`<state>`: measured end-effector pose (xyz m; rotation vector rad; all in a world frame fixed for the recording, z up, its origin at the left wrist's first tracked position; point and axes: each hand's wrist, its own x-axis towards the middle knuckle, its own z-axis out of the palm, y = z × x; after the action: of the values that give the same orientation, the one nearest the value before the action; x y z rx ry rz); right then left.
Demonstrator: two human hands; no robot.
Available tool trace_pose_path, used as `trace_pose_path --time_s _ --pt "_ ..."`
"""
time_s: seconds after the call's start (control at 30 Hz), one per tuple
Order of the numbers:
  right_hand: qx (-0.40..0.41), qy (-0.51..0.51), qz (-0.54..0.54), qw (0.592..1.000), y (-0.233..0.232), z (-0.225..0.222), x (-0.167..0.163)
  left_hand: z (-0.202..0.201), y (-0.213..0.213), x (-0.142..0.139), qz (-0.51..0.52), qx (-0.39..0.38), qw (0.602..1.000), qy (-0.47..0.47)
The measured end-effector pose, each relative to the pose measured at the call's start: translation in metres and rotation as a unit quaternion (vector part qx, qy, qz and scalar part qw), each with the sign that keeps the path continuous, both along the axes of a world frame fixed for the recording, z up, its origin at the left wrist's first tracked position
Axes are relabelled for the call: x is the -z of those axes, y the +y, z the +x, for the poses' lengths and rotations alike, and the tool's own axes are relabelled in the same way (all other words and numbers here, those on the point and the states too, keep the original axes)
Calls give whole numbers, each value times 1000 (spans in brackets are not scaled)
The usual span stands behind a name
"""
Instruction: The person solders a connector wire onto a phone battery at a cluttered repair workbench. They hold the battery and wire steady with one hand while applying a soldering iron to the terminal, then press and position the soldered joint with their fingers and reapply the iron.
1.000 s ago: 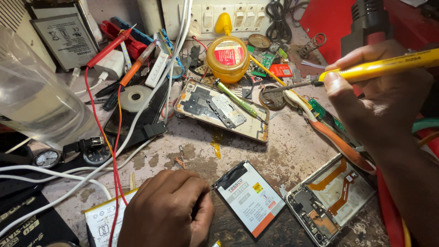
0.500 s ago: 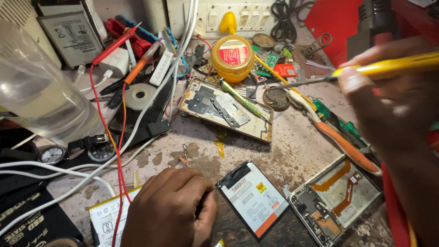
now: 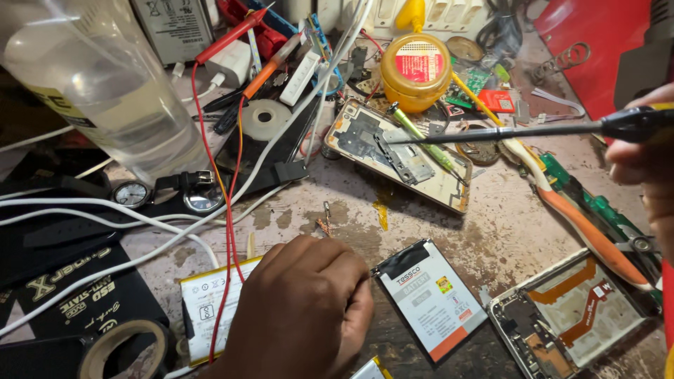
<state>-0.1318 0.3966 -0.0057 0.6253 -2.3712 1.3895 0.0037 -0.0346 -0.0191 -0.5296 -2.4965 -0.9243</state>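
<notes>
The soldering iron [image 3: 491,133], gripped in the right hand [image 3: 649,161], has swung its tip down over the opened phone frame [image 3: 393,151], while the left hand [image 3: 302,309], loosely curled, pins the white battery [image 3: 432,298] on the bench.

light: warm, fairly bright, from about 12 o'clock | shadows: soft, falling toward 6 o'clock under the open phone frame [image 3: 397,151] | glare: highlights on plastic bottle [image 3: 98,84] at 10 o'clock | focus: centre sharp, right hand [image 3: 649,175] at 3 o'clock blurred | edges: slight wide-angle stretch
</notes>
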Motion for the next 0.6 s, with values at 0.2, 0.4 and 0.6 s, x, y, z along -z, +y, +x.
trace_pose_path --time_s 0.2,0.4,0.6 --pt "-105 -47 -135 984 -12 5 11 0 1 0 17 5 1000 18" --pt "-126 -37 -175 976 -32 24 12 1 4 0 2 -14 1000 25" --pt "-102 -44 -168 979 -62 37 16 2 4 -2 -3 -6 1000 17"
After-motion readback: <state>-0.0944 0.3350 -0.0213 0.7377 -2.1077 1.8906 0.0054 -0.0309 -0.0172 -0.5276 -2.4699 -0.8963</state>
